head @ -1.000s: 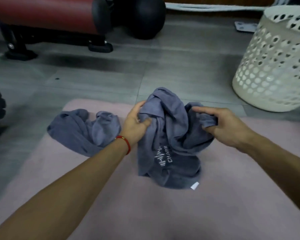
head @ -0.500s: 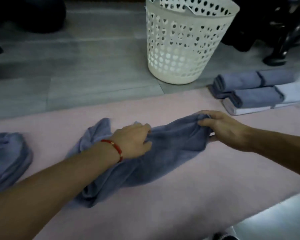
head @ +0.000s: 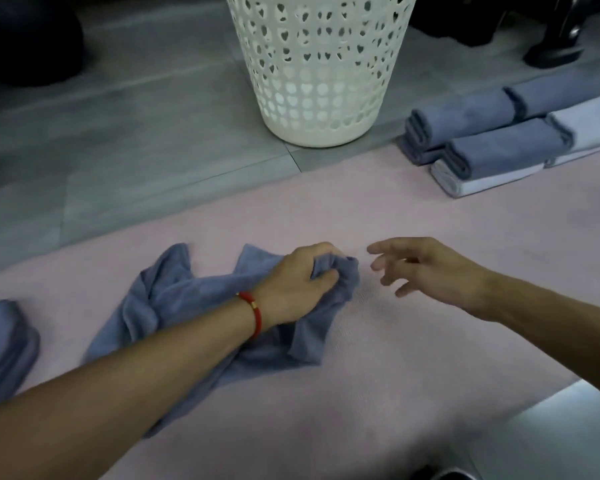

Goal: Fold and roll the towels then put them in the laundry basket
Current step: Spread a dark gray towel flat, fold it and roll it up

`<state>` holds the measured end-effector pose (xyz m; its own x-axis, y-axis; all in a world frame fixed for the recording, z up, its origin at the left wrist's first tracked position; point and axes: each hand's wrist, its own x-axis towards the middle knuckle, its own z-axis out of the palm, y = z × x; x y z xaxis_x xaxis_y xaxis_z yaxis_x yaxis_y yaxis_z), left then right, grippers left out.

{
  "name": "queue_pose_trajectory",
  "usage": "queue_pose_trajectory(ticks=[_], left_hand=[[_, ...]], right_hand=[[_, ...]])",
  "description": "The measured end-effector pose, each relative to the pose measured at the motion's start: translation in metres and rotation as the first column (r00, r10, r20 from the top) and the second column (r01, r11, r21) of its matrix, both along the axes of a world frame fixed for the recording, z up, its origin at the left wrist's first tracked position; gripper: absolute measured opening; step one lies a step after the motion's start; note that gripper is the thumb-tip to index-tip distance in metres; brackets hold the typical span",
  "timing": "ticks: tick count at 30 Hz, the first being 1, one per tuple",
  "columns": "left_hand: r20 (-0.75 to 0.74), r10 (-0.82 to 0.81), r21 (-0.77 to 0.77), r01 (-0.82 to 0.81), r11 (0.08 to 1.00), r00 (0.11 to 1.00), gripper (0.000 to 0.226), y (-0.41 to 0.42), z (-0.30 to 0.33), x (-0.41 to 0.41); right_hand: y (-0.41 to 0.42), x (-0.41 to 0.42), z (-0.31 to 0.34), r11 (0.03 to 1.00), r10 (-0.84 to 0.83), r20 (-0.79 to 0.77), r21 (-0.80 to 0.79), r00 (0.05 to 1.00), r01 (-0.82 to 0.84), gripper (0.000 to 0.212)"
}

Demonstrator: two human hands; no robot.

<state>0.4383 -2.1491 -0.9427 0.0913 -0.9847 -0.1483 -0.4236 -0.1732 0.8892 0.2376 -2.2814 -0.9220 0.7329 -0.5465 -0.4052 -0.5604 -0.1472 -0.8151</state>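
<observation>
We see a crumpled grey-blue towel [head: 201, 306] lying on a pale pink mat [head: 378, 393], still neither folded nor rolled. The left hand [head: 300, 282], marked by a red cord bracelet [head: 252, 315] at the wrist, curls its fingers round a bunched corner at the towel's right end, while the right hand [head: 426, 268] hovers just beside that corner, fingers loosely spread and holding nothing. A second rumpled towel [head: 4, 344] of the same colour lies at the mat's left edge, well apart from the first and likewise unworked. At the far right we note a stack of rolled towels [head: 492, 140], grey-blue cylinders resting on white folded ones, set at the mat's far edge near the laundry basket [head: 319, 64]. We judge the task partly done: several towels are rolled but appear not yet placed in the basket, whose interior we cannot see from this angle, and at least two remain to be folded. The towel cloth looks soft, limp and slightly plush, falling in deep irregular creases; the rolls show tight spiral ends. The basket is rigid white plastic, tapering toward its base, pierced with rows of heart-shaped holes, and stands on smooth grey floor planks [head: 118, 140] beyond the mat, whose surface is matte and finely textured.
</observation>
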Motion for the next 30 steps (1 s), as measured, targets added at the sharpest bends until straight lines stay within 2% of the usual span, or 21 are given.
queue_pose_trajectory(ticks=[2, 3, 4, 6, 7, 9, 11, 13, 15, 19, 21, 25, 28, 30], left_hand=[[-0.017, -0.300, 0.024, 0.300, 0.954, 0.954, 0.018, 0.019, 0.024, 0.012], [-0.033, -0.396, 0.048, 0.397, 0.916, 0.918, 0.019, 0.027, 0.038, 0.019], [-0.039, -0.442, 0.069, 0.444, 0.893, 0.896, 0.019, 0.034, 0.052, 0.027], [-0.069, -0.452, 0.092, 0.457, 0.885, 0.889, 0.021, 0.050, 0.078, 0.049], [-0.106, -0.421, 0.108, 0.432, 0.895, 0.901, 0.022, 0.059, 0.090, 0.064], [-0.138, -0.306, 0.148, 0.325, 0.934, 0.942, 0.023, 0.082, 0.105, 0.096], [-0.074, -0.140, 0.158, 0.150, 0.976, 0.987, 0.023, 0.105, 0.110, 0.127], [-0.030, 0.106, 0.145, -0.101, 0.984, 0.994, 0.023, 0.126, 0.101, 0.154], [0.002, 0.277, 0.129, -0.275, 0.953, 0.961, 0.023, 0.143, 0.088, 0.171], [-0.013, 0.490, 0.053, -0.488, 0.871, 0.872, 0.012, 0.153, 0.060, 0.183], [-0.013, 0.553, 0.026, -0.553, 0.833, 0.833, 0.008, 0.148, 0.051, 0.184], [-0.026, 0.565, -0.018, -0.565, 0.825, 0.825, 0.009, 0.124, 0.048, 0.185], [-0.051, 0.542, -0.070, -0.544, 0.836, 0.839, 0.020, 0.094, 0.055, 0.184], [-0.026, 0.548, -0.119, -0.547, 0.829, 0.836, 0.024, 0.065, 0.063, 0.181]], right_hand=[[0.001, 0.016, -0.005, 0.924, 0.291, -0.064, -0.238, 0.954, -0.298, 0.073], [0.005, 0.029, -0.006, 0.866, 0.425, -0.077, -0.255, 0.902, -0.430, 0.084], [0.011, 0.047, -0.007, 0.814, 0.526, -0.092, -0.235, 0.845, -0.532, 0.086], [0.022, 0.084, -0.013, 0.683, 0.659, -0.192, -0.251, 0.727, -0.686, 0.071], [0.027, 0.101, -0.017, 0.649, 0.684, -0.238, -0.235, 0.690, -0.724, 0.065], [0.032, 0.123, -0.029, 0.651, 0.694, -0.290, -0.140, 0.659, -0.746, 0.056], [0.031, 0.135, -0.042, 0.669, 0.699, -0.232, -0.125, 0.677, -0.733, 0.037], [0.030, 0.140, -0.050, 0.684, 0.686, -0.179, -0.170, 0.705, -0.709, 0.018], [0.030, 0.137, -0.056, 0.706, 0.657, -0.165, -0.206, 0.736, -0.677, 0.020], [0.023, 0.121, -0.063, 0.718, 0.608, -0.112, -0.345, 0.786, -0.605, 0.014], [0.016, 0.107, -0.057, 0.721, 0.556, -0.163, -0.394, 0.815, -0.570, 0.016], [0.002, 0.068, -0.038, 0.813, 0.450, -0.242, -0.288, 0.860, -0.507, 0.035], [0.008, 0.037, -0.022, 0.926, 0.245, -0.120, -0.265, 0.962, -0.269, 0.043], [0.017, 0.015, -0.006, 0.987, 0.096, 0.059, -0.135, 0.994, -0.087, 0.041]])
